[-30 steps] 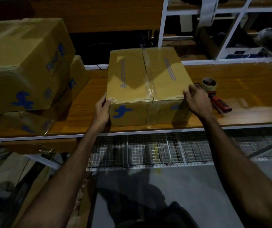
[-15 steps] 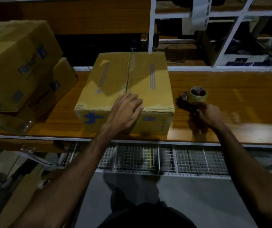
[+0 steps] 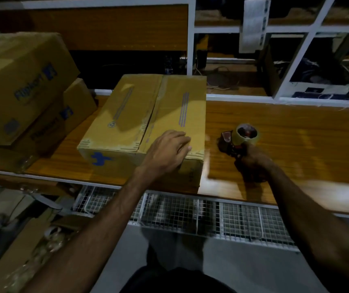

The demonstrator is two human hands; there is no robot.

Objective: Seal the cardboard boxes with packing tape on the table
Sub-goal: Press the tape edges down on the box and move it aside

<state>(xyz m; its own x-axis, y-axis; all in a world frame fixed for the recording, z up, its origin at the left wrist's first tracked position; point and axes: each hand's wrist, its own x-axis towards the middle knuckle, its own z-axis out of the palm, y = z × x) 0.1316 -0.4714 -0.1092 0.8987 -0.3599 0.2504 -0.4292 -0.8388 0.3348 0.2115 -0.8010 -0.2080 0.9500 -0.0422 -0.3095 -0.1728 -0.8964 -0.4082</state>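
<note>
Left hand (image 3: 167,152) lies flat w/ loose fingers on the box (image 3: 148,123), near its front right corner. Right hand (image 3: 252,160), just right of that, is wrapped round the tape gun (image 3: 240,140) on the counter (image 3: 296,144). 2 more boxes (image 3: 21,87) stacked far left.

To the left of the box (image 3: 148,119) under my left hand (image 3: 167,151), 2 stacked cartons carry blue print. The upper carton (image 3: 21,85) reads "Flipkart" on its side, next to a blue square logo I can't make out in detail. The lower carton (image 3: 68,121) bears the same wordmark, blurred but recognisable, with a similar blue square. The box under my hand shows a blue logo mark on its near side and a small round recycling-style symbol on top; no words there are legible. Beyond that box, up and to the right, a hanging paper strip (image 3: 252,24) has print too small for me to read.
</note>
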